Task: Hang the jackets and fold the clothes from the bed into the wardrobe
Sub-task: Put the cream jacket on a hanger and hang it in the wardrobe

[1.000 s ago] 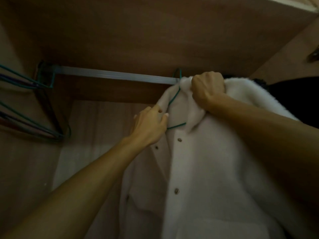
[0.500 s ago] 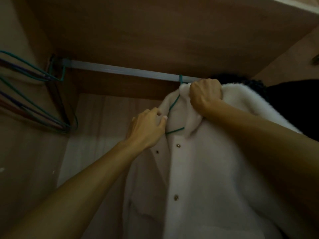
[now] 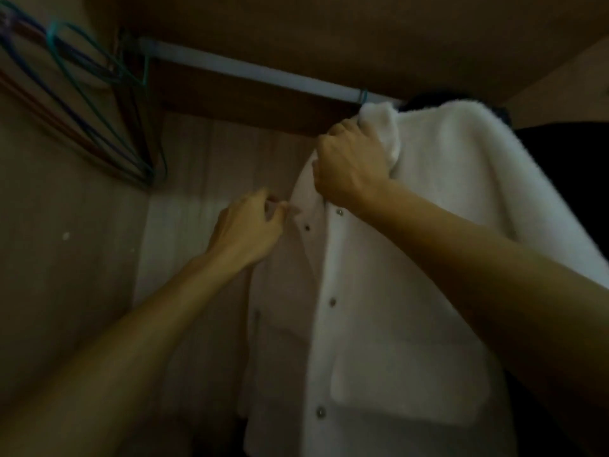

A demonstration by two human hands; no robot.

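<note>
A white fleece jacket with snap buttons hangs inside the dark wardrobe from a green wire hanger whose hook sits over the metal rail. My right hand is closed on the jacket's collar and front edge, just below the hook. My left hand pinches the edge of the jacket's left front panel, near the top snap. The body of the hanger is hidden under the fabric.
Several empty wire hangers, green, blue and red, hang bunched at the rail's left end against the wooden side wall. A dark garment hangs right of the white jacket. The wardrobe's wooden top panel is just above the rail.
The view has swung so the jacket sits farther right. My right hand dropped from the collar top to the front edge. My left hand moved down to the left panel edge.
</note>
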